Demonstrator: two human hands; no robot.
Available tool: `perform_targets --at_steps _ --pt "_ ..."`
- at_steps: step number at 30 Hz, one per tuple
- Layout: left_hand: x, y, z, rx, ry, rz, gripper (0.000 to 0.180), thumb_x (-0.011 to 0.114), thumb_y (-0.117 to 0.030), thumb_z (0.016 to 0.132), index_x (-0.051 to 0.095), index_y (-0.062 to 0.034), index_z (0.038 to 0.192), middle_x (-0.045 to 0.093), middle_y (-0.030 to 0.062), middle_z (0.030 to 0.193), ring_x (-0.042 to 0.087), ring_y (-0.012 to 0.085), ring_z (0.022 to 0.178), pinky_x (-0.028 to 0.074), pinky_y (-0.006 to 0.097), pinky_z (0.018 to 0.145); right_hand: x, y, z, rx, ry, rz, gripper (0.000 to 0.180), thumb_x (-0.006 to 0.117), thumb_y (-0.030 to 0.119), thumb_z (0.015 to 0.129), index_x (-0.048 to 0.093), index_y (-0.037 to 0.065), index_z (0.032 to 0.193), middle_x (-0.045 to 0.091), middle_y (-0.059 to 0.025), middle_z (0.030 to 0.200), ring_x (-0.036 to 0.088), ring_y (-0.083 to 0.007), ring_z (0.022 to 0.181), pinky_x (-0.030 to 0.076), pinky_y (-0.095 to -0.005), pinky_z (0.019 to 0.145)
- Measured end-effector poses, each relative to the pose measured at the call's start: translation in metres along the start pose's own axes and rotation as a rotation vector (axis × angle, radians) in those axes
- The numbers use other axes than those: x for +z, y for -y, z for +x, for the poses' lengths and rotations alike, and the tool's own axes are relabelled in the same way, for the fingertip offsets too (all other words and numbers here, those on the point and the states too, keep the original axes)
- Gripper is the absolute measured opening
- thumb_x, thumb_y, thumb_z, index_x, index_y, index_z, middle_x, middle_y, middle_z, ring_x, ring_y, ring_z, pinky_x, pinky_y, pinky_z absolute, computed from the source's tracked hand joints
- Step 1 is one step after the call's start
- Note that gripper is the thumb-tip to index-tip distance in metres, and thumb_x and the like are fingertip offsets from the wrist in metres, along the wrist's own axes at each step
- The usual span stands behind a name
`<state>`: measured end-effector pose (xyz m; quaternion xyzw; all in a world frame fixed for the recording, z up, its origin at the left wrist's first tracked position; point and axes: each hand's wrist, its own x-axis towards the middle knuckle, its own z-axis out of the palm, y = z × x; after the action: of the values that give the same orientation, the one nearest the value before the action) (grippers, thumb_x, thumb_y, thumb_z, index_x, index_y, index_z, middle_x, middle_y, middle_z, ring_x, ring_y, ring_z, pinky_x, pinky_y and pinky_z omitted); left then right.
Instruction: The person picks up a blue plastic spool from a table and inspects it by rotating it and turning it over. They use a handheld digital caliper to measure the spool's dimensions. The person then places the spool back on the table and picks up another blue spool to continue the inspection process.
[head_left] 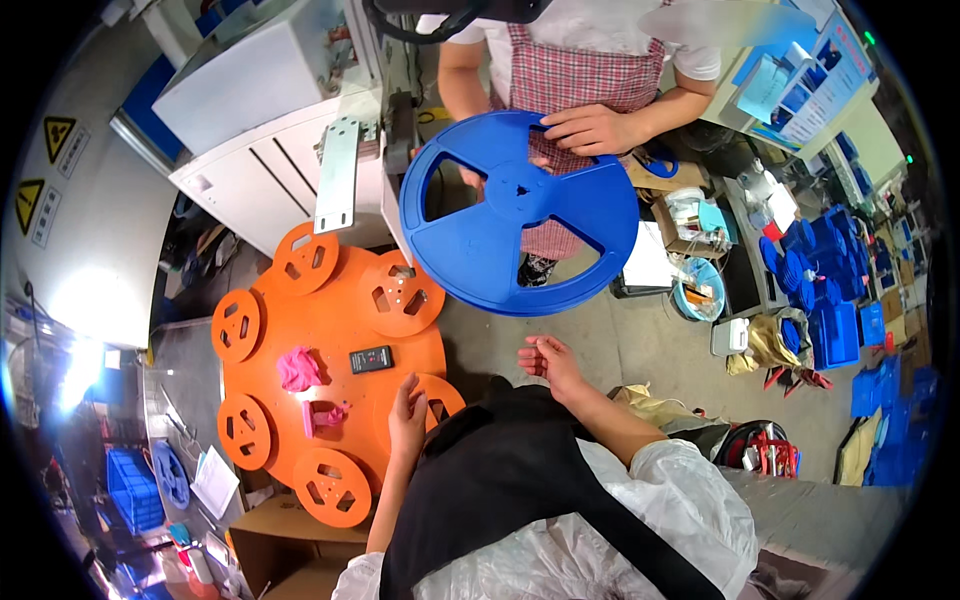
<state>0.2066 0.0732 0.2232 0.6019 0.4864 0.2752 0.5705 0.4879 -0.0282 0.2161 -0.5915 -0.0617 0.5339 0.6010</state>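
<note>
- Left hand (407,413) flat, fingers together, resting on edge of orange round table (330,330), holding nothing.
- Right hand (548,362) raised, loosely cupped, empty, below large blue reel (518,212).
- Blue reel held upright by co-worker's hand (590,128) opposite.
- Pink cloth (298,369) and small black device (371,359) near left hand.
</note>
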Motion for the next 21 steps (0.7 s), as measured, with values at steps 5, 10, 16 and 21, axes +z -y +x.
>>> perform_targets --at_steps 5,10,16,21 --pt "-0.005 0.019 -0.008 -0.012 0.031 0.067 0.041 0.053 -0.009 0.095 0.047 -0.0018 0.135 0.057 0.0153 0.129 0.060 0.0206 0.109 0.047 0.032 0.093 -0.010 0.027 0.007 -0.064 -0.091 0.087 0.043 0.037 0.044 0.101 0.056 0.007 0.114 0.067 -0.0102 0.098 0.066 -0.0187 0.082 0.051 -0.0300 0.070" --pt "-0.009 0.023 -0.004 -0.042 0.009 0.061 0.040 0.054 -0.009 0.094 0.049 -0.0015 0.133 0.059 0.0147 0.126 0.061 0.0205 0.108 0.048 0.032 0.092 -0.015 0.113 0.007 -0.490 -0.057 0.482 0.053 0.031 0.054 0.099 0.052 0.008 0.114 0.063 -0.0117 0.106 0.064 -0.0245 0.097 0.052 -0.0386 0.081" --pt "-0.002 -0.017 0.007 -0.066 0.063 0.141 0.040 0.055 -0.011 0.095 0.049 -0.0014 0.134 0.060 0.0144 0.125 0.061 0.0195 0.108 0.048 0.030 0.092 -0.007 0.157 -0.003 -0.435 -0.146 0.585 0.050 0.033 0.052 0.100 0.055 0.007 0.109 0.063 -0.0111 0.104 0.064 -0.0263 0.092 0.054 -0.0427 0.082" --pt "0.002 -0.045 0.049 0.031 0.138 0.077 0.045 0.052 -0.012 0.096 0.042 -0.0005 0.138 0.052 0.0143 0.134 0.056 0.0197 0.113 0.044 0.030 0.095 -0.007 0.143 0.013 -0.404 -0.211 0.667 0.033 0.041 0.036 0.101 0.057 0.008 0.095 0.057 -0.0047 0.083 0.053 -0.0180 0.066 0.048 -0.0356 0.062"
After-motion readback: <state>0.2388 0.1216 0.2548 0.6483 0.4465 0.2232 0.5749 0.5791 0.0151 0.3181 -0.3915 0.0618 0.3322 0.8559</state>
